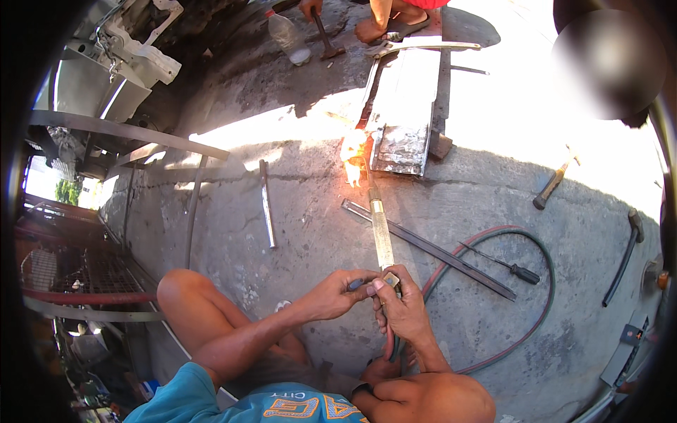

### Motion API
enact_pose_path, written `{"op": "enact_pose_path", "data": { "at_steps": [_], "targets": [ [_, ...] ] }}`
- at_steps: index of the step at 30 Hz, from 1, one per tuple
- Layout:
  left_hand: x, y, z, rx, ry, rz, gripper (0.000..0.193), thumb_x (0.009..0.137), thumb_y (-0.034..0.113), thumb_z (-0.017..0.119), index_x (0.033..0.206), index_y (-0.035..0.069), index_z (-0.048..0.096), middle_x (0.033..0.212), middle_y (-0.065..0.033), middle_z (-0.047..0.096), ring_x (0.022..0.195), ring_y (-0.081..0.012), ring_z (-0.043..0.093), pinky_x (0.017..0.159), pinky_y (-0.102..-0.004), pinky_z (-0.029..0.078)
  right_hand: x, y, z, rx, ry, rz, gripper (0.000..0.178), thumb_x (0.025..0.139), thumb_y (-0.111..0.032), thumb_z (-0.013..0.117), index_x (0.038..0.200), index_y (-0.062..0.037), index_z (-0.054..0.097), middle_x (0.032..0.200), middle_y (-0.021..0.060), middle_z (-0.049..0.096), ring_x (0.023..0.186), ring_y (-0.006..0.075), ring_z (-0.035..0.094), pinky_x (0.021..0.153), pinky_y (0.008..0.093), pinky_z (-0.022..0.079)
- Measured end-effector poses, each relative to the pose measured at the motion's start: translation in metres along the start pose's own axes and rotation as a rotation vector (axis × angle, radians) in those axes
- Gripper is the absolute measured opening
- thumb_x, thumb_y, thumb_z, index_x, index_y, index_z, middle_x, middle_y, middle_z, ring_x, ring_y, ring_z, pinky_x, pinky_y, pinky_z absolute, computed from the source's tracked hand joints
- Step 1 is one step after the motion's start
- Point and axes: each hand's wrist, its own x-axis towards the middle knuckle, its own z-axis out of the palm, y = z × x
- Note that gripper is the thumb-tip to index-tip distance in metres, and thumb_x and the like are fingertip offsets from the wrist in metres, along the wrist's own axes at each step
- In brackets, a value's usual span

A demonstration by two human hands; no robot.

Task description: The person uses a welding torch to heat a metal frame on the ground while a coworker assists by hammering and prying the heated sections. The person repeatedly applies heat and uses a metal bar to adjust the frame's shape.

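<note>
My right hand point(405, 310) is wrapped round the rear end of a gas torch point(382, 236), near its valve knobs. My left hand point(333, 296) is closed on a small blue-grey object point(356, 284), too little of which shows to name it. Its fingertips meet the torch's rear end beside my right thumb. Bright orange flame point(354, 151) burns around the torch tip. It licks the near left edge of a long metal panel point(407, 92), whose near end is scorched. Red and green hoses point(546, 271) run from the torch and loop over the ground on the right.
A metal channel strip point(444, 254) and a screwdriver point(522, 271) lie by the hoses. Two hammers point(553, 185) point(624, 254) lie right, a metal tube point(266, 204) left. Another person's hand point(310, 8) holds a hammer point(326, 39) near a plastic bottle point(288, 39). Vehicle parts point(127, 56) stand left.
</note>
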Motion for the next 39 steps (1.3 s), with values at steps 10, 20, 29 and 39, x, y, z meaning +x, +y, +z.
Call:
{"op": "enact_pose_path", "data": {
  "at_steps": [10, 20, 29, 39],
  "targets": [
    [-0.001, -0.011, -0.003, 0.021, -0.045, 0.062, 0.041, 0.104, 0.008, 0.06, 0.145, 0.003, 0.058, 0.1, -0.0095, 0.073, 0.094, -0.0138, 0.061, 0.09, -0.0331, 0.05, -0.003, 0.003, 0.003, 0.031, 0.02, -0.004, 0.018, 0.104, -0.024, 0.061, 0.109, -0.0081, 0.053, 0.07, 0.0039, 0.059, 0.045, 0.01, 0.054, 0.036, 0.0266, 0.043],
    [-0.008, -0.008, -0.001, 0.005, -0.061, 0.078, 0.039, 0.104, 0.005, 0.057, 0.143, 0.002, 0.059, 0.101, -0.0103, 0.075, 0.098, -0.0159, 0.066, 0.093, -0.0354, 0.051, -0.008, 0.005, 0.008, 0.025, 0.024, -0.019, 0.016, 0.103, -0.022, 0.06, 0.105, -0.0084, 0.052, 0.07, 0.0044, 0.058, 0.045, 0.0104, 0.054, 0.036, 0.0266, 0.042],
    [-0.013, -0.011, 0.0, -0.012, -0.057, 0.11, 0.034, 0.106, 0.007, 0.057, 0.139, 0.001, 0.061, 0.096, -0.0076, 0.072, 0.095, -0.0141, 0.065, 0.092, -0.0345, 0.051, -0.011, 0.004, 0.012, 0.012, 0.024, -0.015, 0.015, 0.103, -0.022, 0.06, 0.105, -0.0094, 0.052, 0.07, 0.005, 0.058, 0.045, 0.011, 0.054, 0.036, 0.0271, 0.042],
    [-0.013, -0.01, -0.003, -0.024, -0.063, 0.089, 0.033, 0.106, 0.008, 0.056, 0.138, 0.0, 0.061, 0.096, -0.0068, 0.073, 0.096, -0.0131, 0.065, 0.093, -0.0343, 0.051, -0.009, 0.005, 0.013, 0.011, 0.015, -0.02, 0.02, 0.104, -0.022, 0.059, 0.113, -0.0045, 0.054, 0.072, 0.0055, 0.058, 0.047, 0.0112, 0.056, 0.037, 0.0279, 0.044]
  ]
}}
